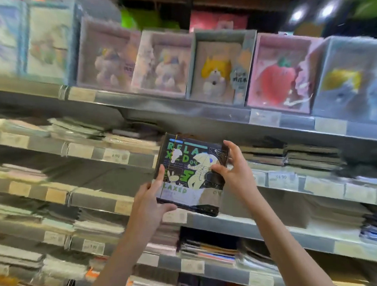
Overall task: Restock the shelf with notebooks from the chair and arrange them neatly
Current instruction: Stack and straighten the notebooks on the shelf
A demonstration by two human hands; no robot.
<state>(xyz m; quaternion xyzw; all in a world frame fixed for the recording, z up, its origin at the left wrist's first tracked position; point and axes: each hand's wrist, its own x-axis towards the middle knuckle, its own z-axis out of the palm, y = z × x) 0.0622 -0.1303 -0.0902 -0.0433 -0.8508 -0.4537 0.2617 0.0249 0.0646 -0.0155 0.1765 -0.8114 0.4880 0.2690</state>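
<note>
— Black, that's the cover: a stack of black notebooks with green "RELAXED" lettering and a pale cartoon figure [192,173], wrapped in clear film, held up in front of the grey metal shelving [182,117].

— Who has hold of it?

— Both hands. The left hand [152,198] grips the lower left corner, thumb on the cover and fingers curled underneath. The right hand [234,168] clasps the right edge, thumb on the front, fingers over the top corner.

— Where is it against the shelves?

— In mid-air, tilted, before the second tier, just below the row of pastel boxed plush notebooks [218,71]. A flat pile of dark notebooks [293,155] lies on the tier to its right; white price labels [281,177] line the shelf edges. Much of the surroundings is blurred.
</note>
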